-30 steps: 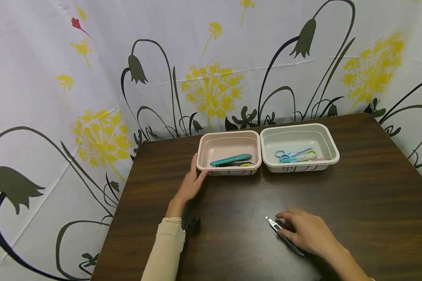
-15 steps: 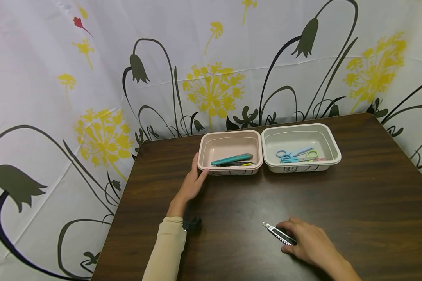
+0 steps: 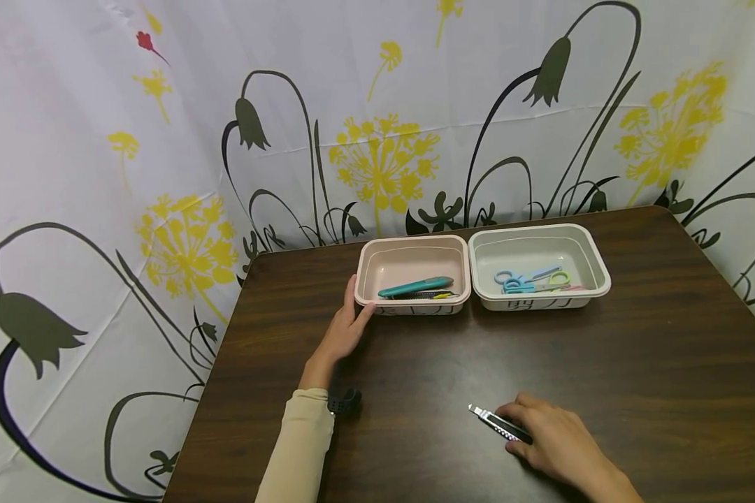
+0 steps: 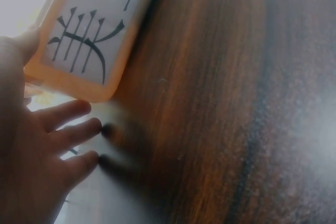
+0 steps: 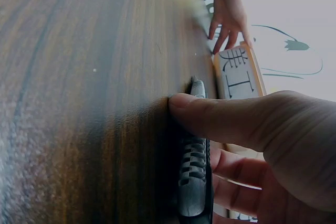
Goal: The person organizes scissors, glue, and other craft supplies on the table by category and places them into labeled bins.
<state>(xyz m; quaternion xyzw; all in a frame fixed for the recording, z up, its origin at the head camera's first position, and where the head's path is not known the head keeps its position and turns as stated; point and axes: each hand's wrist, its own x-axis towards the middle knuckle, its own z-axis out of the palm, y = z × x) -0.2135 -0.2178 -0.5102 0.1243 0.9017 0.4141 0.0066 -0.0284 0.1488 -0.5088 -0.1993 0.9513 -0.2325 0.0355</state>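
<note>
My right hand (image 3: 555,434) pinches a snap-off utility knife (image 3: 492,421) between thumb and fingers, low over the table. The knife's metal tip points away to the left; in the right wrist view its ribbed black body (image 5: 192,169) shows below the thumb. My left hand (image 3: 340,335) rests at the near left corner of a pink bin (image 3: 415,255), thumb on the rim and fingers along the side. In the left wrist view those fingers (image 4: 76,132) are straight and spread. Inside the bin lie a teal cutter (image 3: 415,286) and a black-and-yellow knife (image 3: 428,295), partly hidden by the front wall.
A grey-white bin (image 3: 535,237) stands right against the pink one, with several scissors (image 3: 528,281) in it. Both bins carry dark lettering in front. The dark wooden table (image 3: 667,363) ends at the back against a flower-printed curtain (image 3: 377,84).
My right hand has taken hold of the utility knife, which has shifted slightly nearer to me and turned to a flatter slant. The left hand stays at the pink bin.
</note>
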